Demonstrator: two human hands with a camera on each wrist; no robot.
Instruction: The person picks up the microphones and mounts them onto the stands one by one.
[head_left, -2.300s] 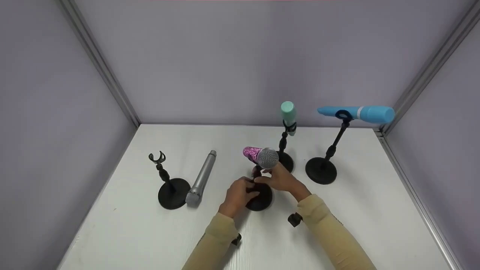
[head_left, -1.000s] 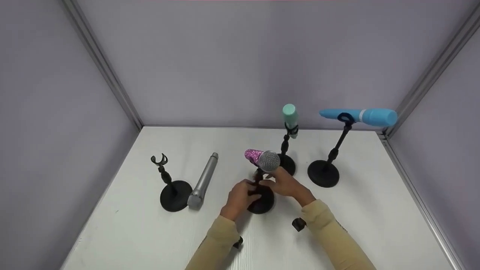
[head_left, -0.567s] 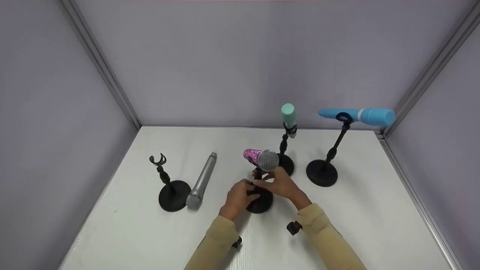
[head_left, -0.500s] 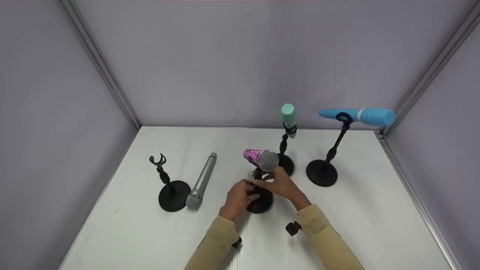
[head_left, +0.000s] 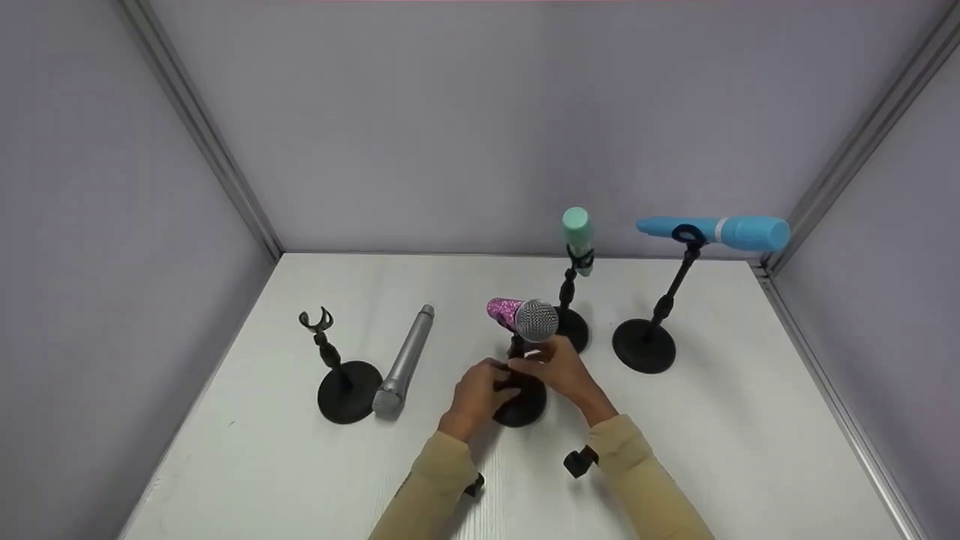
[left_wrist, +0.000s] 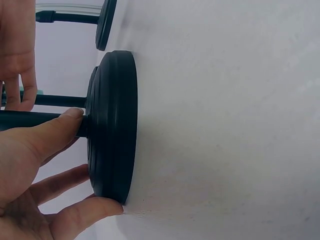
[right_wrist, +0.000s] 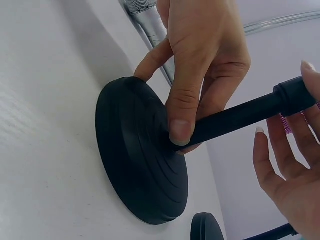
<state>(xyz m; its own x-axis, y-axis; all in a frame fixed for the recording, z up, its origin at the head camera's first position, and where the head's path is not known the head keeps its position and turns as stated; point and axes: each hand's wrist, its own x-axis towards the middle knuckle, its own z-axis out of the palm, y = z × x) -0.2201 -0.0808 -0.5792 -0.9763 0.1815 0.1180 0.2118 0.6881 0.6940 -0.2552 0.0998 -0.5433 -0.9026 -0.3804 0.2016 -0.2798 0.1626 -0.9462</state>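
- I see the left hand (head_left: pixel 474 390) grasping the middle stand (head_left: pixel 523 406) low down, its thumb against the foot of the pole and a fingertip at the rim of the round base.
- I have the right hand (head_left: pixel 562 371) higher on the same pole, thumb and fingers around its collar.
- The middle stand is on the near half of the worktop (head_left: pixel 247 480), right of centre, its base resting flat.
- In its clip sits the pink microphone (head_left: pixel 517 315), silver mesh head to the right and near, directly above the right hand.
- To the left, the silver microphone (head_left: pixel 405 360) lies on the worktop, head near, tail pointing far and slightly right.
- Just beside that head is the left stand (head_left: pixel 349 394), clip facing up; I cannot tell whether they touch.
- Beyond the hands, the mint microphone (head_left: pixel 577 229) is held steeply tilted in the far stand (head_left: pixel 568 292).
- At the far right, the blue microphone (head_left: pixel 750 233) lies almost level across the right stand (head_left: pixel 643 345).
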